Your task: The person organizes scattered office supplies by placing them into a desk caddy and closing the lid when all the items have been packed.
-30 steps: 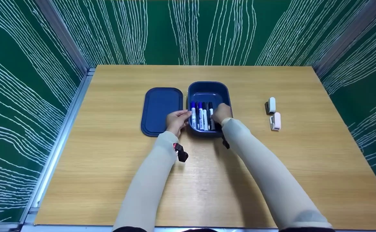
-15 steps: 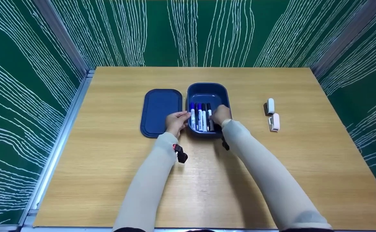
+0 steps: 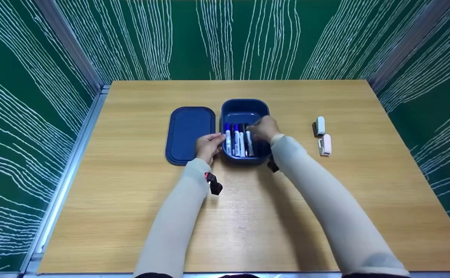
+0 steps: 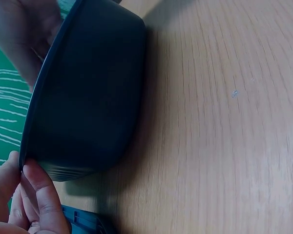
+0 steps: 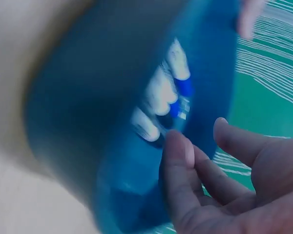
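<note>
A dark blue plastic box (image 3: 244,116) stands uncovered on the table, with several white-bodied markers (image 3: 237,141) lying side by side in its near half. Their caps are blue or black. My left hand (image 3: 208,147) pinches the box's left rim between thumb and fingers, as the left wrist view also shows. Over the right side of the box is my right hand (image 3: 266,128). In the right wrist view the thumb and fingers of the right hand (image 5: 224,180) are apart and loosely bent, holding nothing, close to the blurred markers (image 5: 158,92).
The dark blue lid (image 3: 190,135) lies flat just left of the box. To the right are two small objects, one white (image 3: 320,125) and one pink (image 3: 325,144), that look like mini staplers. Green panels with white lines (image 3: 194,38) border the wooden table (image 3: 113,216).
The right hand has lifted a little away from the markers, and its fingers have let go. The rightmost marker now lies slightly tilted. The left hand keeps its hold on the rim.
</note>
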{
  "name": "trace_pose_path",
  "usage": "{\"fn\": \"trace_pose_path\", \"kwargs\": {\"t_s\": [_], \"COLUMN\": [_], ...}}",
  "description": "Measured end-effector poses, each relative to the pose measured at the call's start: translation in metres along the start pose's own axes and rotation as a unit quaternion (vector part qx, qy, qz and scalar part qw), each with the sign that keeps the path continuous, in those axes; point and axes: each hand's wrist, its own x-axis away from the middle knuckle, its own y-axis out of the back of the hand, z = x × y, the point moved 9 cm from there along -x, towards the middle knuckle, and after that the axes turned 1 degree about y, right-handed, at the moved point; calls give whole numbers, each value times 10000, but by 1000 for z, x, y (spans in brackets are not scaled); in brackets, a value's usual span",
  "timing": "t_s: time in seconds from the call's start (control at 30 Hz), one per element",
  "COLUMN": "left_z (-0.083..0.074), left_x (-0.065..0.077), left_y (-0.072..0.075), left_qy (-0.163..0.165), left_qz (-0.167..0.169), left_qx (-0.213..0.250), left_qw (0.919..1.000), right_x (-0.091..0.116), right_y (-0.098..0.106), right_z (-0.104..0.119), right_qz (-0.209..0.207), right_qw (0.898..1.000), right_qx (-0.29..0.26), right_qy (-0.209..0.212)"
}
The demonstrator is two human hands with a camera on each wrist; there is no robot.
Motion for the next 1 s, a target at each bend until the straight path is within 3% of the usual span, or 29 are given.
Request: {"fn": "trace_pose_path", "kwargs": {"t_s": [0.17, 0.3, 0.4, 0.57, 0.67, 0.8, 1.0], "left_z": [1, 0, 0, 0, -1, 0, 2], "left_x": [0, 0, 0, 1, 1, 0, 1], "left_y": [-1, -1, -1, 0, 0, 1, 1], "left_qy": [34, 29, 11, 6, -8, -3, -10], "left_qz": [-11, 4, -9, 3, 2, -26, -16], "left_qx": [22, 31, 32, 83, 35, 7, 95], "left_qw": [10000, 10000, 10000, 10000, 10000, 10000, 10000], "right_x": [8, 17, 25, 34, 36, 41, 42], "right_y": [36, 75, 104, 144, 162, 172, 155], "right_z": [-8, -32, -54, -95, -123, -162, -200], "right_qz": [142, 284, 339, 111, -220, -535, -426], "right_qw": [9970, 9840, 9752, 9718, 9720, 9570, 9266], "right_qx": [-752, -1738, -2159, -2269, -2081, -2155, -2696], "right_qy": [-78, -256, -342, -641, -1067, -1866, -2586]}}
